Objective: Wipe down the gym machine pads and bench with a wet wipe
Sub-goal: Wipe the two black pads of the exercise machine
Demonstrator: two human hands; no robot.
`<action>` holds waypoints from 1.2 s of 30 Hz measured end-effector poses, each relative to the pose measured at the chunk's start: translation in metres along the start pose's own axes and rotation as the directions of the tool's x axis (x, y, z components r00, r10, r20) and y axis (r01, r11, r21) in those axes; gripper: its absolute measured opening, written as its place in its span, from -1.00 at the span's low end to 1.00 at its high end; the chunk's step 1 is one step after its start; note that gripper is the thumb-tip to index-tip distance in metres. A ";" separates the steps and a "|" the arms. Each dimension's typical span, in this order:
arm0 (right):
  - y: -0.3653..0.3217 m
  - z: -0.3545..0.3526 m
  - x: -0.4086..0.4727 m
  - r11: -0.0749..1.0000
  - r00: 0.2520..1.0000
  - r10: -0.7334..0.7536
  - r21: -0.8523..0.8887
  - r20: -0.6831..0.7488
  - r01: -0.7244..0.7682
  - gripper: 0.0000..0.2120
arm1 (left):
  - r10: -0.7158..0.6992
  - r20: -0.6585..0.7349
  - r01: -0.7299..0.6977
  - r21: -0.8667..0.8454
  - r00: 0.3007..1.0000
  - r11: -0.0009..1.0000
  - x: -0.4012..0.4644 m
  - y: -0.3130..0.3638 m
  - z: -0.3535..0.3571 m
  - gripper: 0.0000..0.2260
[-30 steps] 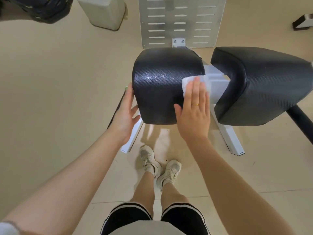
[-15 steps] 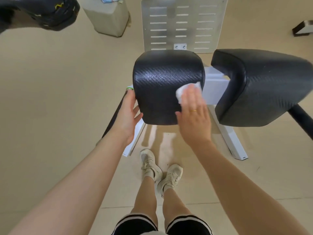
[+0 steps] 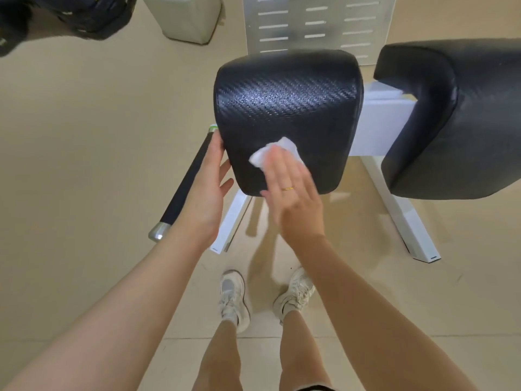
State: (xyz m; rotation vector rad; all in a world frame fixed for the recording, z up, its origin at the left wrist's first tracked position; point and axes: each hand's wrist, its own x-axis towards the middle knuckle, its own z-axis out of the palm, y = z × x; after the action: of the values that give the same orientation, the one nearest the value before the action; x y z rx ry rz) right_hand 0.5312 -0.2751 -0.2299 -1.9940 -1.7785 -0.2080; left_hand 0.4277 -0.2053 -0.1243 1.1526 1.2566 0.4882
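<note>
The right hand [image 3: 296, 198], fingers flat, presses the wet wipe [image 3: 270, 152] onto the near pad [image 3: 287, 108], low on its front. The left hand [image 3: 208, 193], fingers loose, steadies its edge. The pad's top glistens, perhaps damp; whether the neighbouring pad [image 3: 465, 122] is wiped, I cannot tell.

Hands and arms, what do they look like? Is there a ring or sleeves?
The left arm and right arm are bare, no sleeves or watch showing. The right hand has a thin gold ring. The left hand shows no ring.

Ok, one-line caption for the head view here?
Right hand presses a white wipe on the nearer black pad while the left hand touches its edge.
</note>
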 end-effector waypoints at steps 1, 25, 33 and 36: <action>0.009 -0.006 -0.005 0.998 0.999 0.045 -0.047 0.010 -0.045 -0.52 | -0.011 0.010 0.011 0.006 1.000 1.000 0.000 0.001 -0.001 -0.60; -0.050 -0.022 0.048 0.381 0.494 0.869 0.675 -0.027 -0.632 -0.66 | -0.018 0.390 0.018 0.004 0.920 1.000 0.015 -0.017 -0.054 -0.68; -0.037 -0.024 0.035 0.414 0.492 0.871 0.520 0.014 -0.747 -0.90 | 0.009 0.357 -0.004 -0.015 0.934 1.000 0.009 -0.023 -0.046 -0.70; -0.070 0.001 0.013 0.522 0.631 0.771 0.483 0.086 -0.703 -0.80 | 0.031 0.342 -0.022 -0.029 0.939 0.999 0.010 -0.025 -0.045 -0.72</action>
State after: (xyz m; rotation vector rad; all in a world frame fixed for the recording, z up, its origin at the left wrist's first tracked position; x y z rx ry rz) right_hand 0.4652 -0.2585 -0.2093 -2.0805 -0.6353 0.3422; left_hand 0.3829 -0.1886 -0.1459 1.1769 0.9316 0.3044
